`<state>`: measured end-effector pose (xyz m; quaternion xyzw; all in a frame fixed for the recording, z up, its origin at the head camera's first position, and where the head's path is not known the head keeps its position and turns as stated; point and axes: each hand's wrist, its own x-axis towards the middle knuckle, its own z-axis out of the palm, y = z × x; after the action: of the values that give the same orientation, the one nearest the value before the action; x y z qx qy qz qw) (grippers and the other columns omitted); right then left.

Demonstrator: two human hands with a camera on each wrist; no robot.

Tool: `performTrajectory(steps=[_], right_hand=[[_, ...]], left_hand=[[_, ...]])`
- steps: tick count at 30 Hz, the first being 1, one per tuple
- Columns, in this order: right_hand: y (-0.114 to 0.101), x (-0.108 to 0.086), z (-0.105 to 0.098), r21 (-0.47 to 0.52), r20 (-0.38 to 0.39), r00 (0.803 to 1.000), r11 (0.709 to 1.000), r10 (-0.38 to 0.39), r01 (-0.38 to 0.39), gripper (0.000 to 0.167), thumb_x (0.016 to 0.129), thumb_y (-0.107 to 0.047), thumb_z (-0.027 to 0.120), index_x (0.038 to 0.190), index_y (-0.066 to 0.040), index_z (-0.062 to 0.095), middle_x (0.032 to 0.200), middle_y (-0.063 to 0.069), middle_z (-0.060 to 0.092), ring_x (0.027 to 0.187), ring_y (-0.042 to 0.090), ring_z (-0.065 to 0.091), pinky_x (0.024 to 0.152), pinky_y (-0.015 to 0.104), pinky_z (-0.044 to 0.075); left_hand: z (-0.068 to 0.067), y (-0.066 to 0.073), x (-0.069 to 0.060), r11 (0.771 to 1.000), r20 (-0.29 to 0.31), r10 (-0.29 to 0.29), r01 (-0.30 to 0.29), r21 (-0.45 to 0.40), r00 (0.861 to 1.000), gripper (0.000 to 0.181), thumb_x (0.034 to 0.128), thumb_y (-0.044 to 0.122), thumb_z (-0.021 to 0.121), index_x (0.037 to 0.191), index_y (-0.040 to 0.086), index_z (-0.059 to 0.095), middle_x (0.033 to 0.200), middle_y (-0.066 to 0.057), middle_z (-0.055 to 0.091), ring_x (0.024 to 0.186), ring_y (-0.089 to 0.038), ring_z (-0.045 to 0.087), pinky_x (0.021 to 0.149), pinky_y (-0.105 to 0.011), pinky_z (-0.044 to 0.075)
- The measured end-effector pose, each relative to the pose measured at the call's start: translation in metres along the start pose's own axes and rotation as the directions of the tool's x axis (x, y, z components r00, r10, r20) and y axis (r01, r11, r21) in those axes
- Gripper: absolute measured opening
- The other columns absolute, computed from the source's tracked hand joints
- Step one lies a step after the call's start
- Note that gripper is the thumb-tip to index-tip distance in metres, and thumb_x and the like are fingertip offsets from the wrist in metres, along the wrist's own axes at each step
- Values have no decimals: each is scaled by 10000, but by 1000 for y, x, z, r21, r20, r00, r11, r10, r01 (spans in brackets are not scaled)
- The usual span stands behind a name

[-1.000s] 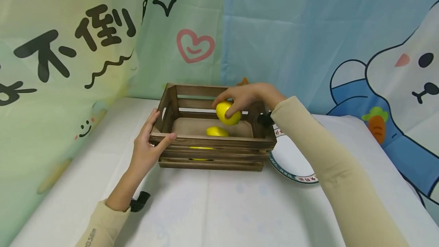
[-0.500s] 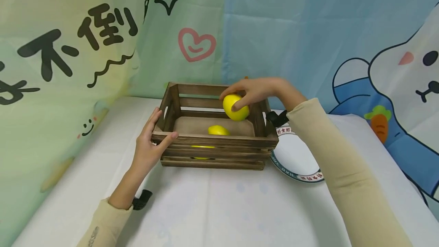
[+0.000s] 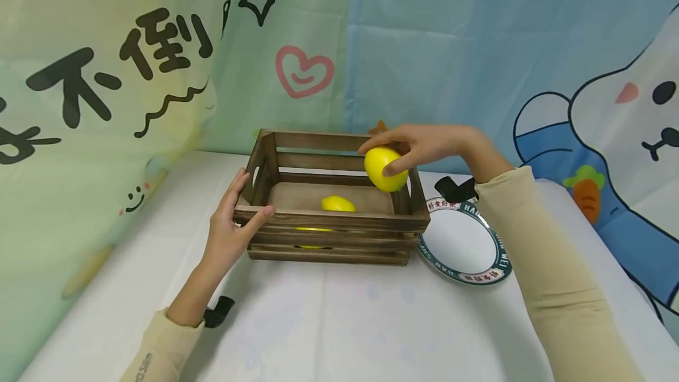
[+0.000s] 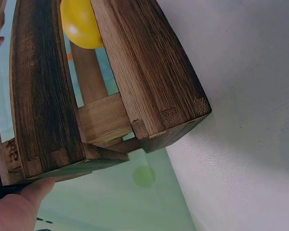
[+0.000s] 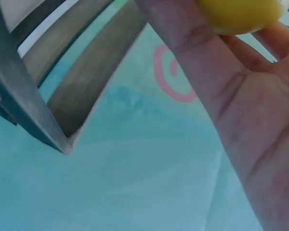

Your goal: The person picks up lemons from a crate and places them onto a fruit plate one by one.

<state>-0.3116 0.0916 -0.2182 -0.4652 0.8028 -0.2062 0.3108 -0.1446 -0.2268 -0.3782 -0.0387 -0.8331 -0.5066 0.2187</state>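
In the head view my right hand (image 3: 435,143) holds a yellow lemon (image 3: 381,165) between thumb and fingers, above the right end of a brown slatted wooden crate (image 3: 329,220). The right wrist view shows part of that lemon (image 5: 245,14) beyond my palm. A second lemon (image 3: 338,203) lies on the crate's floor, partly hidden by the front slats. My left hand (image 3: 233,217) rests against the crate's front left corner, fingers straight along the left end and thumb over the front rim. Its thumb touches the crate (image 4: 43,115) in the left wrist view.
A white plate (image 3: 458,240) with a green and red patterned rim stands close to the crate's right side, partly under my right forearm. White cloth (image 3: 329,323) covers the table. A printed fabric backdrop (image 3: 424,46) hangs behind.
My right hand has carried the held lemon rightward, from over the crate's middle to its right end. The left hand, crate and second lemon have stayed in place.
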Motion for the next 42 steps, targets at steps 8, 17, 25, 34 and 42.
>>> performTrajectory(steps=[8,17,25,34,42], right_hand=[[-5,-29,3,-72,-44,999,997,26,-29,535,935,-239,616,1439,-127,476,1278,70,550,1046,230,550,895,401,472],[2,-55,11,-67,-74,997,998,13,-18,543,931,-218,635,1439,-116,472,1265,63,568,1012,234,554,870,411,481],[7,-85,27,-8,-144,988,999,49,-51,561,928,-199,651,1449,-130,454,1224,56,573,971,240,566,805,380,518],[27,-113,42,54,-206,978,998,35,-25,526,930,-131,646,1428,-136,477,1090,80,575,891,215,577,749,316,526],[56,-122,68,108,-193,973,988,129,-109,520,936,-194,646,1425,-135,478,1264,74,548,971,228,562,782,318,535]], left_hand=[[0,1,-1,1000,-1,1,-1,-14,1000,731,902,153,712,1521,100,326,1606,39,217,1479,-222,186,1160,-543,222],[-1,2,-1,1000,-9,7,-7,-19,1000,736,891,133,721,1516,97,335,1603,30,229,1475,-225,199,1153,-546,238],[1,2,0,999,-14,20,-20,-29,1000,738,879,111,730,1509,87,346,1602,15,237,1473,-232,207,1154,-544,236],[-1,3,-1,1000,0,13,-13,-28,1000,727,891,124,719,1510,79,339,1609,8,216,1479,-240,186,1158,-545,223],[-2,3,-2,1000,7,30,-30,-7,1000,711,902,129,708,1509,78,342,1609,1,221,1474,-266,203,1143,-563,242]])
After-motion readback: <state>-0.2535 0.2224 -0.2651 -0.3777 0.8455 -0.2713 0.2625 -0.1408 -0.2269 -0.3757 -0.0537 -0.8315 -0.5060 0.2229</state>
